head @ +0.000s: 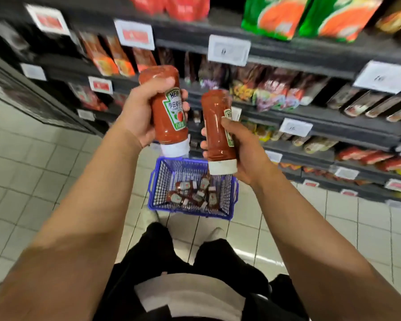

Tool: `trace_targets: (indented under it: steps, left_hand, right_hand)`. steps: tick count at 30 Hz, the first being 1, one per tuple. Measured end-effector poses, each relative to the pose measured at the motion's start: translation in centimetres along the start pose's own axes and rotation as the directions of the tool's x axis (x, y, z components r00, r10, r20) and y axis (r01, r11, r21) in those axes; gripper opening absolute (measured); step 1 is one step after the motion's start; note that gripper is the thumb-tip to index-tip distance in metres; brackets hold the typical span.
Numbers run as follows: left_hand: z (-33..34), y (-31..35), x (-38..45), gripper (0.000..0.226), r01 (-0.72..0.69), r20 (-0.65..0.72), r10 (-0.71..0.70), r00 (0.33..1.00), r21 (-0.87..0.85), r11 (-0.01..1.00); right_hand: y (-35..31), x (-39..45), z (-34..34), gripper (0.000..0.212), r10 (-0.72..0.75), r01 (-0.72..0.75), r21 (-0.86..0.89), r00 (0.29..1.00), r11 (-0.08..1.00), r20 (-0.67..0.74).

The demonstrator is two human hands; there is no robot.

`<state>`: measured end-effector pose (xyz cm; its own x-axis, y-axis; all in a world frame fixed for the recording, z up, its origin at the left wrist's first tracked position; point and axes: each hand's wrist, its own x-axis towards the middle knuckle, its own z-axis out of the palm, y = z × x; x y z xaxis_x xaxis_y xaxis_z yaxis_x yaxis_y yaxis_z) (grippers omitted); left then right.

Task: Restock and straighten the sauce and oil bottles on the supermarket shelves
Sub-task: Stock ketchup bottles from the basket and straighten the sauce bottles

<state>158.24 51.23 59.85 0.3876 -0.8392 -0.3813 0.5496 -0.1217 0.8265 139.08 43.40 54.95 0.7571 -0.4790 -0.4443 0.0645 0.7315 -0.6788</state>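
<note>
Left hand (139, 112) and right hand (239, 149) each wrap a red plastic ketchup squeeze bottle, left (169, 112) and right (218, 133), white caps down, long axes near upright. Below, blue wire basket (229, 195) holds more. Dark shelves (310, 112) lie far right, nearer the right hand.

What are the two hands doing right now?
Left hand: grips a ketchup bottle, cap down.
Right hand: grips a second ketchup bottle, cap down.
</note>
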Motion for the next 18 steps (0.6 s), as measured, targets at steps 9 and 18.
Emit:
trace_targets:
  steps: [9,18]
  left_hand:
    - [6.1,13.5,-3.9,0.04,-0.357,0.049,0.354,0.934,0.196,0.913]
    - [5.2,26.2,-2.0,0.05,-0.656,0.199,0.631,0.749,0.348,0.669]
  right_hand:
    - [-11.3,-2.9,8.9,0.063,-0.336,0.36,-0.064,0.911,0.931,0.238]
    - [-21.8,-3.0,16.0,0.055,-0.612,0.651,-0.284,0.759,0.704,0.221]
